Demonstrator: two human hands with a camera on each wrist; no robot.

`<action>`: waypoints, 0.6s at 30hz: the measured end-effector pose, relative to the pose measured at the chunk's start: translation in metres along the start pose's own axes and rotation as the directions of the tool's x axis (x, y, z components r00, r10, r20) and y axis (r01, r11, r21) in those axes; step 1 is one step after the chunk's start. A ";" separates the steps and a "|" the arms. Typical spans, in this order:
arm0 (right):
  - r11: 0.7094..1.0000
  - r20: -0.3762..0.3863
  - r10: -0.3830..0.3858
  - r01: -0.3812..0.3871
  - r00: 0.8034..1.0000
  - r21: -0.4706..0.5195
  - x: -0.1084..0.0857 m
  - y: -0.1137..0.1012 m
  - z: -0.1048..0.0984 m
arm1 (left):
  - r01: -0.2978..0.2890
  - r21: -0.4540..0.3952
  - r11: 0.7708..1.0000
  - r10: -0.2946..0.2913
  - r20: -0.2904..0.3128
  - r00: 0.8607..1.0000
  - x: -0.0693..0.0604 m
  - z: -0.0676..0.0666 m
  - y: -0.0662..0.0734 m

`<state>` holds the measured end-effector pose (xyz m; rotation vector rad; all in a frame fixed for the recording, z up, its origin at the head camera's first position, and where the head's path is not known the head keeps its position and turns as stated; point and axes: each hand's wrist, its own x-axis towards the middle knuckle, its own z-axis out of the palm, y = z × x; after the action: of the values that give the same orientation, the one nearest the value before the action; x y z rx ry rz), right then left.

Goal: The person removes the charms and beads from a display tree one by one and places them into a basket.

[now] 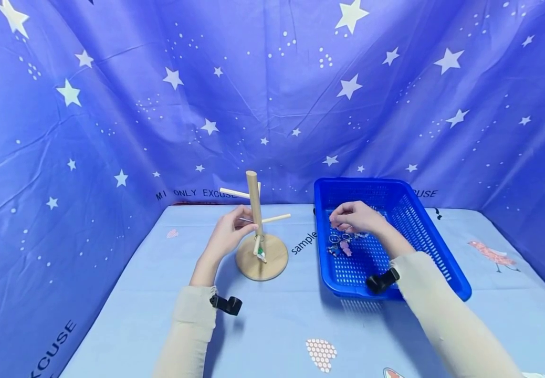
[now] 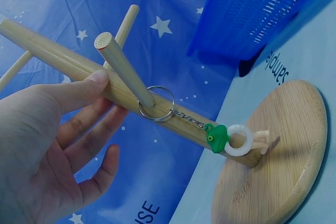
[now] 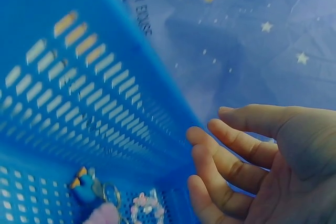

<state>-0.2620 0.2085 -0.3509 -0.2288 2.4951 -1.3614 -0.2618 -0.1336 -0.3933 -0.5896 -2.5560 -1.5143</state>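
Note:
My left hand (image 1: pixel 229 231) grips the post of a wooden peg stand (image 2: pixel 73 69), with the thumb on the near side and fingers behind. From a lower peg of the stand hangs a keychain by its metal ring (image 2: pixel 157 119). Its charm is a green frog-like head (image 2: pixel 216 139) with a white ring, close to the round base (image 2: pixel 283 166). Over the blue basket (image 1: pixel 435 252) is my right hand (image 1: pixel 359 216), its fingers loosely bent with nothing visible between them. Several keychains lie in the basket below it, among them a pink charm (image 1: pixel 345 248) and a blue one (image 3: pixel 86 190).
A light blue printed cloth (image 1: pixel 272 325) covers the table. The basket stands to the right of the peg stand, and a blue star-patterned curtain (image 1: pixel 272 105) hangs behind and at the sides. Bare pegs (image 1: pixel 277 218) stick out from the post.

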 end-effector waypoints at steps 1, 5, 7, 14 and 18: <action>1.000 0.001 -0.013 0.013 1.000 0.009 -0.002 -0.002 0.001 | 0.004 0.001 1.000 -0.004 0.001 1.000 0.000 0.000 0.000; 0.998 -0.005 -0.047 0.047 0.999 0.043 -0.006 -0.009 0.008 | 0.011 0.000 1.000 -0.011 0.002 1.000 0.000 0.000 0.002; 0.997 -0.012 -0.062 0.063 0.998 0.045 -0.008 -0.011 0.013 | 0.012 0.001 1.000 -0.012 0.002 1.000 0.000 0.000 0.002; 0.994 -0.045 -0.103 0.105 0.994 0.029 -0.015 -0.019 0.027 | 0.007 0.006 1.000 -0.007 -0.005 1.000 0.000 0.001 0.002; 0.991 -0.045 -0.115 0.118 0.992 0.058 -0.019 -0.025 0.036 | 0.007 0.002 1.000 -0.007 -0.010 1.000 -0.001 0.001 0.002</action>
<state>-0.2329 0.1720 -0.3451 -0.3414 2.5046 -1.5002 -0.2601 -0.1321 -0.3919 -0.5717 -2.5552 -1.5123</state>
